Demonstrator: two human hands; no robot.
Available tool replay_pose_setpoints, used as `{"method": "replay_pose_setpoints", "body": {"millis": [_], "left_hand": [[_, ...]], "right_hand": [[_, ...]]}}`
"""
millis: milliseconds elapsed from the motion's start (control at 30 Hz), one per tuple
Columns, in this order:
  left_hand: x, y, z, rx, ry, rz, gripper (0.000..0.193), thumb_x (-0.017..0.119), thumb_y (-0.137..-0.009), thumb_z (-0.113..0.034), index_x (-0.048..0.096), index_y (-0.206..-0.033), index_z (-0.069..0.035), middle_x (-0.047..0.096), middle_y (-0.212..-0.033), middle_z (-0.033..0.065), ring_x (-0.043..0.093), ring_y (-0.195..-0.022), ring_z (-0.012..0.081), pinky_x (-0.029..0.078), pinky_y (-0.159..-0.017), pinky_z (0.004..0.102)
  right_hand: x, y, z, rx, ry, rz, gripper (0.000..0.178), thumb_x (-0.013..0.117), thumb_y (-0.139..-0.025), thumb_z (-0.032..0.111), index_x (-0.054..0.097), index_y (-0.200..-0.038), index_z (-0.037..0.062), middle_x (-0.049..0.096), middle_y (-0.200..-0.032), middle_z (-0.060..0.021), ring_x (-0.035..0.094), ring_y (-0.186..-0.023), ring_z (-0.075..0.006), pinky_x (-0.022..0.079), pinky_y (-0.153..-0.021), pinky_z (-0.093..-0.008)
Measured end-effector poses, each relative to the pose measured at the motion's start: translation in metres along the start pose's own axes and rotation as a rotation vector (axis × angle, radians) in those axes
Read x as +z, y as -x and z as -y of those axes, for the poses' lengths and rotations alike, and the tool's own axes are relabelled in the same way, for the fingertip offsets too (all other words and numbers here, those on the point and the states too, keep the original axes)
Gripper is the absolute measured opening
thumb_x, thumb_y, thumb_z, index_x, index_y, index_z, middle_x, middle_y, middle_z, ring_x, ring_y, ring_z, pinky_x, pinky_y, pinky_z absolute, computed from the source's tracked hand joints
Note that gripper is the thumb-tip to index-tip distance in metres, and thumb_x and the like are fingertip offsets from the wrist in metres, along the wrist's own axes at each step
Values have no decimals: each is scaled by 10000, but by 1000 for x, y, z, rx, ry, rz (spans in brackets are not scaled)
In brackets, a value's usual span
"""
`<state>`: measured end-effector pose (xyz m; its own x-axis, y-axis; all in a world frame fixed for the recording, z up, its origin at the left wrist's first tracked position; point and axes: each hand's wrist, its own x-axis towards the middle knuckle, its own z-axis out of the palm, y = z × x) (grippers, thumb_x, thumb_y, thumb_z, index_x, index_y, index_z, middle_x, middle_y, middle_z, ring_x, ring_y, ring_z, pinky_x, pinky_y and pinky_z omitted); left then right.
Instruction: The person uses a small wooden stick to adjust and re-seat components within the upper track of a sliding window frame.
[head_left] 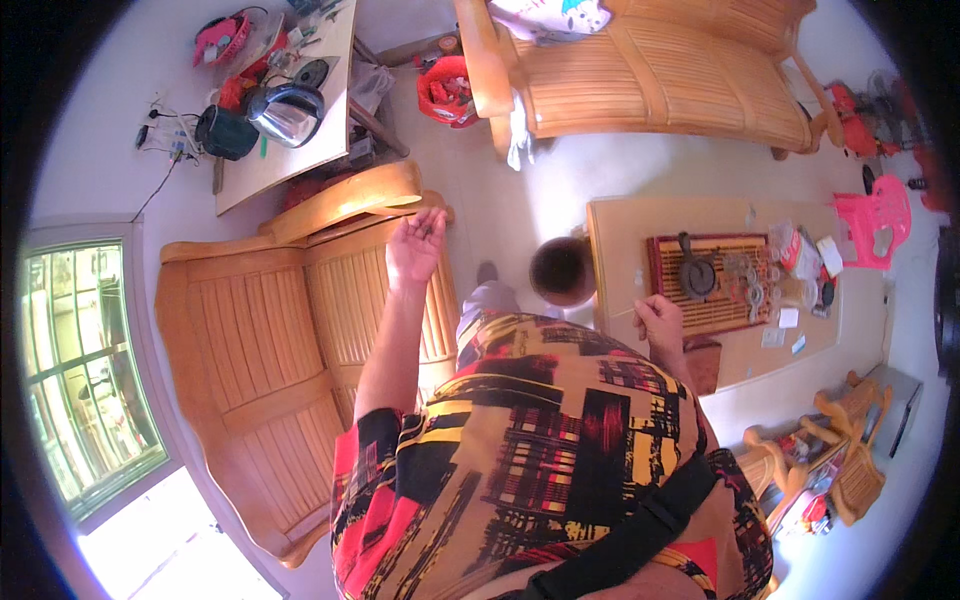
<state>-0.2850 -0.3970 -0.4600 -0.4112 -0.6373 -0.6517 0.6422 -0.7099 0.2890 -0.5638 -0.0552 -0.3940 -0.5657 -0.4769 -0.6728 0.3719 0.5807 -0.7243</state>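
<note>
My left hand (416,245) is raised beside the wooden bench (275,330), near the end of its armrest (350,200). Its fingers are loosely bent and apart, with nothing seen between them. Over the near-left edge of the low tea table (625,230) hovers my right hand (660,322), its fingers curled together; I see no object in it. Close to that hand lies a slatted tea tray (715,315) bearing a dark teapot-like vessel (697,275) and several small clear cups (740,270).
A dark round bin (562,272) stands on the floor against the tea table. A long wooden sofa (600,95) spans the far side, with a red basket (447,92) beside it. A metal kettle (287,113) sits on the side table (300,165); a pink stool (880,220) is at right.
</note>
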Motion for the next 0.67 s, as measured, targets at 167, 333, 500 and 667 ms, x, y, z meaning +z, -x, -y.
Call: {"method": "replay_pose_setpoints", "body": {"millis": [167,333,500,667], "left_hand": [[26,-163,-40,17,-94,-135,419,371,-1006,-254,502,-1045,142,508,-1168,302,481,-1158,449,445,-1021,507],[52,-378,-82,26,-180,-211,467,339,-1015,-293,486,-1069,147,509,-1127,288,514,-1086,418,459,-982,516],[61,-518,-111,-82,-428,-300,544,363,-993,-426,509,-1137,78,531,-1167,213,475,-1148,377,294,-1054,576],[127,-562,-123,-172,-698,-188,757,392,-939,-567,276,-1453,-24,188,-1555,126,56,-1442,346,34,-1095,630]], "right_hand": [[29,-55,13,74,-19,-127,171,628,-866,126,587,-765,-6,576,-607,-61,478,-459,-96,378,-410,-242],[83,-143,27,216,27,-244,168,629,-871,122,594,-759,2,579,-606,-49,488,-476,-91,384,-426,-238],[169,-161,90,324,150,-271,176,654,-871,147,605,-777,6,600,-621,-27,525,-535,-81,407,-487,-224],[189,-174,133,372,13,-419,191,673,-867,175,629,-818,-5,620,-654,-44,530,-542,-87,422,-497,-220]]}}
